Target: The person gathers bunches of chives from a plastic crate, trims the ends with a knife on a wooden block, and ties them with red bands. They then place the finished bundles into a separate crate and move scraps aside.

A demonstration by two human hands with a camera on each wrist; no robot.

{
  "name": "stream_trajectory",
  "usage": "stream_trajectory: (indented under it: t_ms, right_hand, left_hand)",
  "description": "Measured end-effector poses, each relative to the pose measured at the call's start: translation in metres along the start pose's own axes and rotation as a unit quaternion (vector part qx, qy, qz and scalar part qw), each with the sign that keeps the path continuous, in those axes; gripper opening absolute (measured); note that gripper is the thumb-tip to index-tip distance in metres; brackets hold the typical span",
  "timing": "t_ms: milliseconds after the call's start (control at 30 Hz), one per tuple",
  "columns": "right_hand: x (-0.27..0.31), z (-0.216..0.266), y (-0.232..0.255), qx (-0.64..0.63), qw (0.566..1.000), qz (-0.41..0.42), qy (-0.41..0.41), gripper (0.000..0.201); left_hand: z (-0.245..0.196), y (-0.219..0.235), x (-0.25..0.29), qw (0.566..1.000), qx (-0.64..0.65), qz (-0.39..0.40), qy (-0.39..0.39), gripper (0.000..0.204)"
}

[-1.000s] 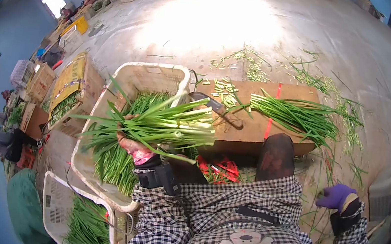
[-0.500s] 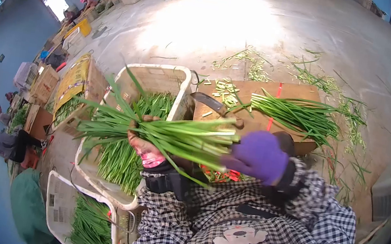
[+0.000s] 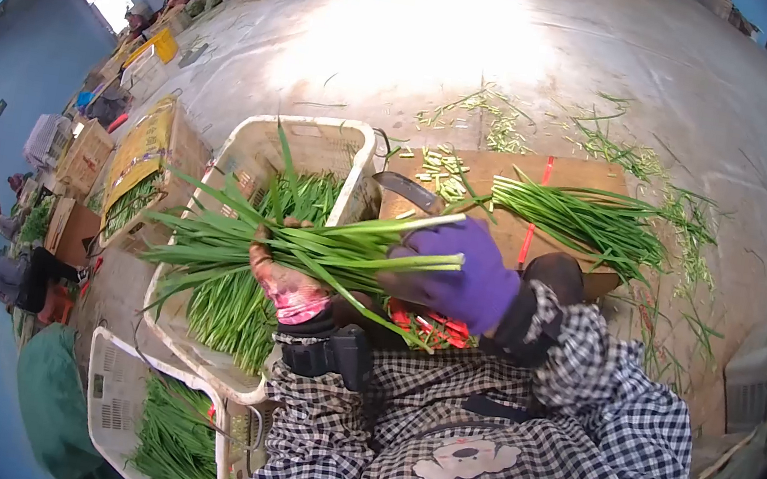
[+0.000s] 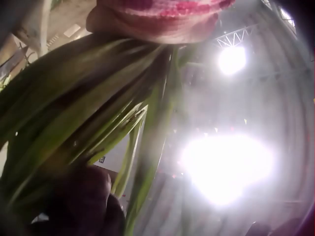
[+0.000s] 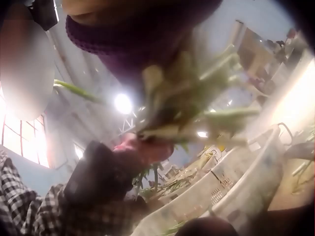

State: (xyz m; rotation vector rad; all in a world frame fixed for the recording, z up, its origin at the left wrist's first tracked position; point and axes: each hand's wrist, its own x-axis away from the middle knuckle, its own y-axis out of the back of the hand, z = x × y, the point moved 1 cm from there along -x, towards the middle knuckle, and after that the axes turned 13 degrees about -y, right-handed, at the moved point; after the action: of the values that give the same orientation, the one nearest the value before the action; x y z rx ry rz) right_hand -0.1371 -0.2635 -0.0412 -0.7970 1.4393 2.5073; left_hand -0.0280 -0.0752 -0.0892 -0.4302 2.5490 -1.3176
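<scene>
In the head view, a loose bunch of garlic chives [image 3: 332,250] lies across the lap area, leaves to the left and pale stem ends to the right. My left hand [image 3: 284,274], in a stained pink-patterned covering, grips it around the leafy middle. My right hand [image 3: 460,273], in a purple glove, holds the stem end, with several pale tips sticking out past the fingers. The left wrist view shows the leaves [image 4: 83,93] fanning out below the hand; blurred stems [image 5: 197,108] show under the purple glove [image 5: 147,54] in the right wrist view.
A white crate [image 3: 254,146] of chives stands under the bunch, a second crate [image 3: 109,387] nearer. On the brown board [image 3: 581,175] are a knife [image 3: 409,191], cut ends [image 3: 448,172], a chive pile [image 3: 575,217] and red tape [image 3: 527,246]. Red strips [image 3: 435,329] lie below.
My right hand has come in from the far right to the stem end and now grips it. The left hand keeps its hold; the stem tips look drawn closer together.
</scene>
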Motion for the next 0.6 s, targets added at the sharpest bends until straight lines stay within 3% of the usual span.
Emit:
stream_trajectory:
  t_ms: [33,67,133,167,200,233,333,367,400,433,500,533,600]
  right_hand:
    - [-0.003,0.000,-0.006,-0.055,0.997,0.057,-0.016,0.025]
    - [0.000,-0.003,-0.004,-0.111,0.994,-0.001,0.003,0.020]
    - [0.024,-0.007,0.017,0.014,0.994,0.084,-0.066,0.030]
    - [0.043,-0.014,0.034,-0.031,0.987,0.112,-0.111,0.032]
    - [0.062,-0.030,0.043,-0.029,0.950,0.203,-0.235,0.033]
    - [0.074,-0.037,0.055,-0.075,0.930,0.190,-0.305,0.033]
    - [0.074,-0.036,0.060,-0.035,0.933,0.159,-0.321,0.035]
    - [0.056,-0.016,0.055,0.002,0.977,0.010,-0.213,0.036]
    - [0.042,0.001,0.050,0.042,0.985,-0.136,-0.095,0.039]
    - [0.036,0.005,0.041,0.062,0.990,-0.082,-0.096,0.046]
    - [0.019,0.011,0.012,0.094,0.985,0.036,-0.141,0.036]
    - [0.019,0.009,0.013,0.092,0.985,0.034,-0.139,0.036]
    - [0.021,0.000,0.011,0.064,0.968,0.168,-0.175,0.037]
  left_hand:
    - [-0.002,0.002,0.001,1.000,0.000,-0.014,0.013,0.022]
    - [-0.006,0.003,0.001,1.000,-0.002,-0.018,0.009,0.022]
    - [-0.022,0.006,-0.006,0.996,-0.052,-0.050,-0.046,0.026]
    - [-0.029,0.010,-0.011,0.992,-0.077,-0.067,-0.073,0.029]
    - [-0.033,0.021,-0.020,0.991,-0.083,-0.029,-0.103,0.031]
    - [-0.034,0.032,-0.030,0.998,-0.024,-0.028,-0.044,0.030]
    - [-0.023,0.013,-0.018,0.995,-0.062,-0.008,-0.077,0.029]
    - [-0.017,0.000,-0.007,0.995,-0.068,-0.023,-0.072,0.028]
    - [-0.012,-0.008,0.001,0.994,-0.073,-0.040,-0.068,0.026]
    - [-0.007,-0.010,0.003,0.995,-0.072,-0.035,-0.061,0.026]
    - [0.002,-0.007,0.005,0.999,-0.025,-0.019,-0.034,0.024]
    - [0.001,0.002,-0.001,0.994,-0.081,0.003,-0.073,0.029]
    - [-0.019,0.017,-0.016,0.992,-0.087,-0.002,-0.096,0.028]
